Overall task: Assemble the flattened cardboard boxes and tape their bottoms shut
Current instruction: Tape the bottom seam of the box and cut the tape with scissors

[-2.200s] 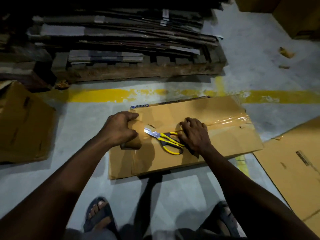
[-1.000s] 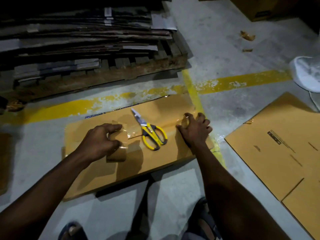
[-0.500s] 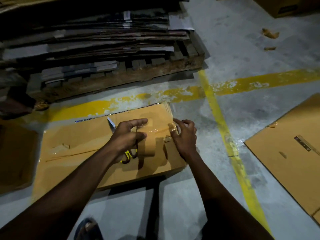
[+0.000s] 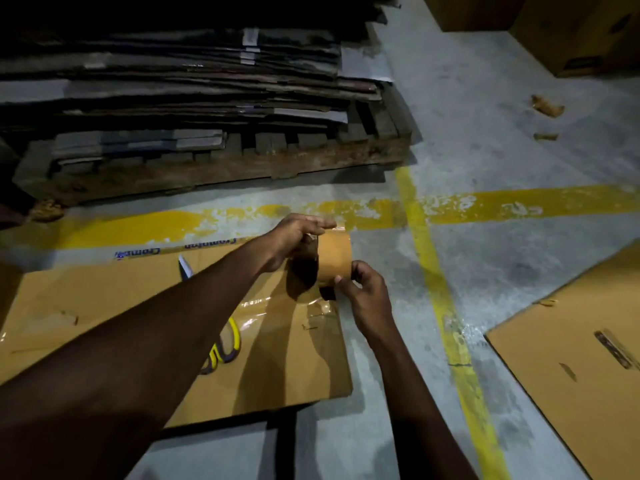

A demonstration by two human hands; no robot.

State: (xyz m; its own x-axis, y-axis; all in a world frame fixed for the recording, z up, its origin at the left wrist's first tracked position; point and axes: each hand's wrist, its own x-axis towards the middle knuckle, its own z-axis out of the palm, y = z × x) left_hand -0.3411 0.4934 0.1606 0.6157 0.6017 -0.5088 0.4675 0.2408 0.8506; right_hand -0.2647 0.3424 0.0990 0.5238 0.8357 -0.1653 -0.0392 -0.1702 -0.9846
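The person holds a brown tape roll [image 4: 335,255] above the right end of the cardboard box [image 4: 104,306], which lies flat on the concrete floor [image 4: 519,140]. The left hand [image 4: 298,237] grips the roll from its top and side, fingers curled over it, while the right hand [image 4: 367,293] pinches its lower edge. Yellow-handled scissors [image 4: 228,344] rest on the box, partly hidden by the left forearm. A wooden pallet [image 4: 242,164] stacked with flattened cartons stands behind, and another cardboard sheet [image 4: 571,368] lies to the right.
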